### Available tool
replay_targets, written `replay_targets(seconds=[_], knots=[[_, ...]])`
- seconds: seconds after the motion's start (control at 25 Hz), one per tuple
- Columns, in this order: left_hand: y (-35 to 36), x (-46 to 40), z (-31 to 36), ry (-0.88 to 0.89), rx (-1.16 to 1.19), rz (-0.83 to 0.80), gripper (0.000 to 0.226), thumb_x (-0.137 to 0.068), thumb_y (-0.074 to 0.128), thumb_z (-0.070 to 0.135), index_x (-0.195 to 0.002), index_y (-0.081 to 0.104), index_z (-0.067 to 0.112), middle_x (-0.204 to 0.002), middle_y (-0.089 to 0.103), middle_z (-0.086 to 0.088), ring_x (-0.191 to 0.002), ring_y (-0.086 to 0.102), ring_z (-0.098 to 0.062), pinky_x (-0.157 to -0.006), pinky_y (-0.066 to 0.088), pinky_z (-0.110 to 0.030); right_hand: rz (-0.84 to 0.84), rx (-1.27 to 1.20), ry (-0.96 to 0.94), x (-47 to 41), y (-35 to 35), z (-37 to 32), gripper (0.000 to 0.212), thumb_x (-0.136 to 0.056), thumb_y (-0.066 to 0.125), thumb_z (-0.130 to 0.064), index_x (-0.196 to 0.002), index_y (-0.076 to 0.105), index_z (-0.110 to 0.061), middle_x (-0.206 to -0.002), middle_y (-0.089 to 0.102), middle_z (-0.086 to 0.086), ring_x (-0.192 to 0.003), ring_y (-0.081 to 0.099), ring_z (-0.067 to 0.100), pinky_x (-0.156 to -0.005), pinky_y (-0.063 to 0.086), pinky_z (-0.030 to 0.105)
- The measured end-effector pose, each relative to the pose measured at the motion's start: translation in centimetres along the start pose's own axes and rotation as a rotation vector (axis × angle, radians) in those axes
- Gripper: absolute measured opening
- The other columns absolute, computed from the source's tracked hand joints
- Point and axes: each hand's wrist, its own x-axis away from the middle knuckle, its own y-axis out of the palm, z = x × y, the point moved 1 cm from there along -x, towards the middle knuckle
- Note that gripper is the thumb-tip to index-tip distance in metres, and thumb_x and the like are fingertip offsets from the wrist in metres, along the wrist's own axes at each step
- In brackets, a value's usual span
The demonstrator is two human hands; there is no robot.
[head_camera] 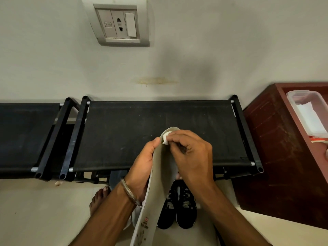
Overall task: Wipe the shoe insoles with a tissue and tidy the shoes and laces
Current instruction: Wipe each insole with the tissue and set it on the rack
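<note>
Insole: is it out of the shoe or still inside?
Out. The left hand holds the insole in the air while the right hand presses a tissue on it.

Head view, steeply down, close

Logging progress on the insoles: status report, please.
Left hand holds insole upright. Right hand pinches tissue against its top end. Black shoes on floor below. Nothing in the way.

Left hand grips grey insole from beneath, held upright over black rack. Right hand pinches white tissue against insole's far tip. Black shoes on floor, near side.
</note>
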Motion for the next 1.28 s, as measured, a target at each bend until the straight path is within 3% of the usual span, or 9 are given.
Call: replay_targets(seconds=[0.12,0.28,0.4,0.68,0.76,0.88,1.08,1.16,1.28], knots=[[0.2,-0.1,-0.3,-0.013,-0.05,-0.003,0.058,-0.095,0.042,0.05,-0.132,0.057,0.009,-0.113,0.064,-0.014,-0.09,0.062,-0.024,-0.074,0.053,-0.039,0.079,0.022,0.062,-0.4,-0.6,0.7,0.021,-0.081,0.074,0.002,-0.091,0.078,-0.016,-0.094,0.07,-0.012,-0.088,0.066,-0.001,-0.081,0.053,0.013],[-0.2,-0.1,0.2,0.002,0.027,0.023,0.061,-0.091,0.045,0.049,-0.134,0.056,0.007,-0.117,0.063,-0.016,-0.101,0.062,-0.024,-0.092,0.049,-0.036,-0.085,-0.033,-0.024,0.4,0.3,-0.5,0.019,-0.08,0.075,0.001,-0.09,0.079,-0.014,-0.095,0.074,-0.006,-0.09,0.068,0.002,-0.084,0.055,0.018],[0.1,-0.3,-0.4,-0.006,-0.042,0.028,0.064,-0.095,0.044,0.05,-0.136,0.05,0.001,-0.112,0.054,-0.018,-0.088,0.057,-0.024,-0.074,0.047,-0.038,0.071,0.05,0.051,-0.5,-0.6,0.8,0.022,-0.08,0.073,0.004,-0.086,0.078,-0.016,-0.092,0.072,-0.01,-0.087,0.067,0.002,-0.08,0.056,0.023],[-0.7,-0.3,-0.3,-0.005,-0.07,0.051,0.059,-0.094,0.04,0.052,-0.123,0.064,0.007,-0.114,0.065,-0.014,-0.092,0.065,-0.026,-0.075,0.049,-0.039,0.014,-0.001,0.071,-0.6,-0.6,0.4,0.021,-0.081,0.072,0.004,-0.086,0.078,-0.015,-0.093,0.073,-0.007,-0.087,0.067,0.002,-0.076,0.054,0.014],[-1.0,-0.3,-0.2,0.001,-0.122,0.066,0.062,-0.092,0.038,0.054,-0.124,0.066,0.008,-0.124,0.064,-0.017,-0.105,0.064,-0.033,-0.079,0.043,-0.041,0.065,-0.14,0.243,-1.2,-1.6,1.3,0.021,-0.084,0.071,0.002,-0.087,0.076,-0.018,-0.093,0.072,-0.006,-0.084,0.068,0.001,-0.064,0.052,0.009],[-0.9,-0.2,0.4,-0.001,-0.117,0.058,0.061,-0.088,0.039,0.054,-0.119,0.069,0.01,-0.129,0.062,-0.018,-0.122,0.056,-0.039,-0.086,0.043,-0.043,0.142,-0.218,0.292,-1.4,-2.0,1.5,0.02,-0.086,0.072,-0.002,-0.092,0.075,-0.021,-0.094,0.073,-0.009,-0.089,0.07,0.005,-0.074,0.053,0.013],[-0.2,-0.7,-0.8,0.011,-0.167,0.022,0.058,-0.1,0.03,0.05,-0.128,0.059,0.009,-0.104,0.071,-0.012,-0.085,0.071,-0.025,-0.075,0.038,-0.04,0.099,-0.027,0.13,-1.0,-1.4,1.4,0.019,-0.086,0.07,0.0,-0.095,0.077,-0.015,-0.098,0.071,-0.009,-0.093,0.067,0.003,-0.082,0.055,0.018],[-0.4,-1.0,-0.9,0.013,-0.17,0.04,0.057,-0.1,0.032,0.053,-0.126,0.061,0.013,-0.108,0.068,-0.012,-0.087,0.068,-0.022,-0.078,0.041,-0.041,0.064,0.031,0.051,-0.8,-0.9,1.2,0.017,-0.086,0.07,-0.002,-0.097,0.077,-0.012,-0.1,0.072,-0.003,-0.094,0.067,0.007,-0.086,0.057,0.028],[-0.7,-0.9,-0.7,0.002,-0.184,0.035,0.058,-0.099,0.032,0.053,-0.131,0.059,0.014,-0.119,0.065,-0.012,-0.094,0.067,-0.023,-0.084,0.043,-0.043,0.055,0.006,0.055,-1.1,-0.8,1.2,0.018,-0.087,0.069,-0.003,-0.099,0.076,-0.014,-0.1,0.071,-0.004,-0.094,0.066,0.005,-0.086,0.055,0.023]])
